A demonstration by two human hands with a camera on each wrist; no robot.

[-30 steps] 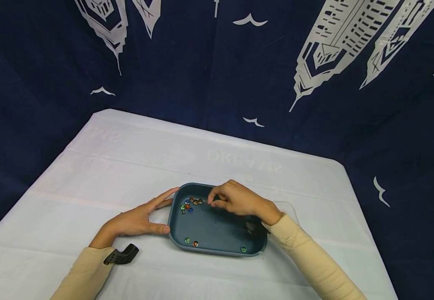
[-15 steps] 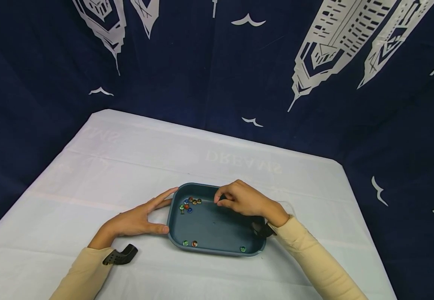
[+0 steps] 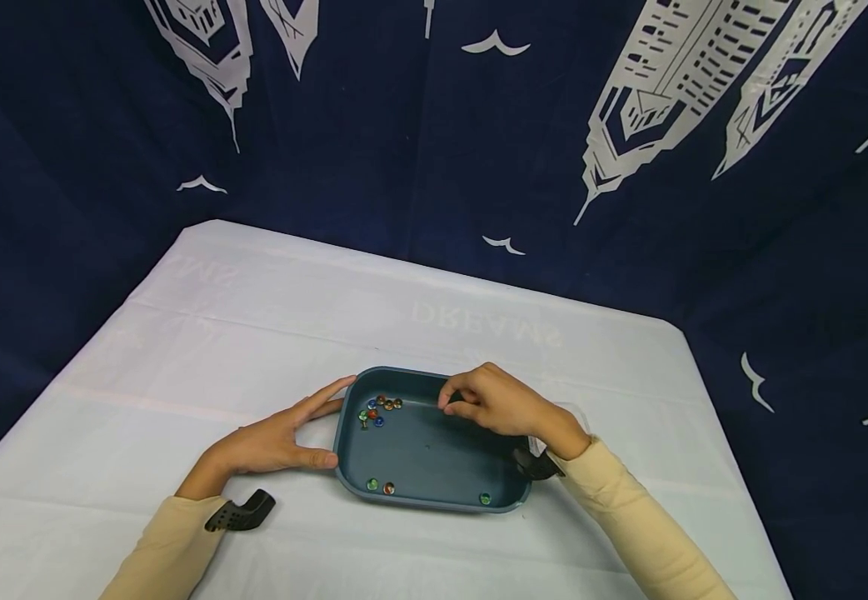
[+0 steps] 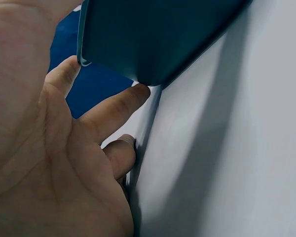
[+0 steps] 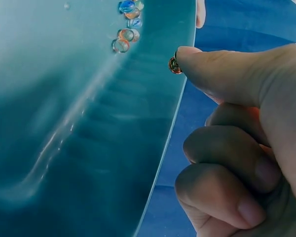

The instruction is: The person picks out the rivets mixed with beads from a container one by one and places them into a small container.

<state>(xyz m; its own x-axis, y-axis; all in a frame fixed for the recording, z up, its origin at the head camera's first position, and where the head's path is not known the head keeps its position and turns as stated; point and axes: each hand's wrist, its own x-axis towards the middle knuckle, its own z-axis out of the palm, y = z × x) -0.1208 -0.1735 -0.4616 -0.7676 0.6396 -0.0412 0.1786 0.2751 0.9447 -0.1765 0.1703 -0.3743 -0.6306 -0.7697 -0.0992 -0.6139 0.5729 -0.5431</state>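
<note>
A blue-green tray [image 3: 441,505] with raised sides stands on the table. My left hand [image 3: 269,442] is spread at its left end, thumb and straight fingertips touching the outer wall. Over the tray's far right part my right hand [image 3: 505,402] pinches a small amber-and-dark glass marble [image 5: 174,65] between thumb and forefinger, the other fingers curled in. Several colourful marbles [image 3: 372,413] lie clustered in the far left corner. Along the near side rest a green marble [image 3: 371,483], an orange one [image 3: 389,488] and, farther right, another green marble [image 3: 485,498].
A white cloth covers the table [image 3: 291,333], which ends at a navy curtain [image 3: 404,125] with white printed buildings. Something clear and plastic [image 3: 572,411] lies partly behind my right wrist. Black curved pieces [image 3: 242,511] are at both wrists.
My right hand has shifted to the right over the tray, away from the marble cluster, still pinching. The left hand and the tray have stayed in place.
</note>
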